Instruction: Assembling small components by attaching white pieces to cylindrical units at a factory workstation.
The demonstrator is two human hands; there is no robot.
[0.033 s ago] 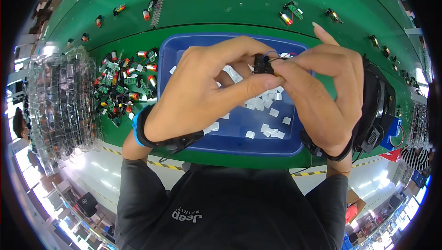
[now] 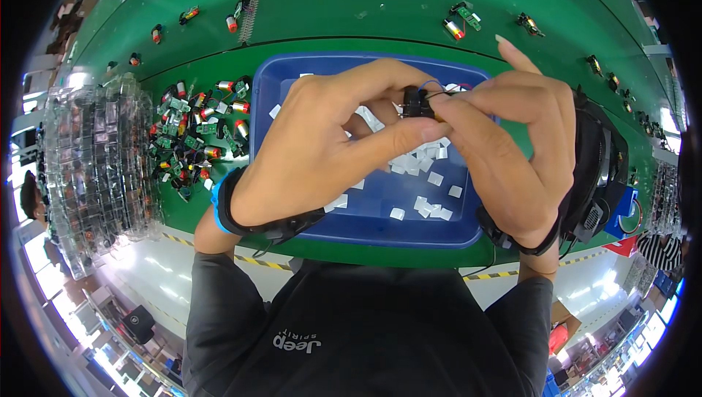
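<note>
Above the blue tray [image 2: 369, 237], both hands meet at a small black part with thin wires [image 2: 418, 102]. My left hand [image 2: 322, 134] pinches its body between thumb and forefinger. From the other side, my right hand [image 2: 515, 134] closes thumb and forefinger at its right end, where blue, red and dark wires come out. The right little finger sticks up and away. What lies between the right fingertips is largely hidden. Below the hands, many small white squares [image 2: 436, 178] are scattered over the tray's bottom.
A pile of small circuit boards with red-and-gold cylinders [image 2: 194, 130] lies left of the tray. Clear plastic trays [image 2: 99, 170] are stacked farther left. A black bag-like object [image 2: 596, 170] sits by my right arm. Similar assemblies [image 2: 462, 18] and a metal spring [image 2: 254, 2] lie along the far side.
</note>
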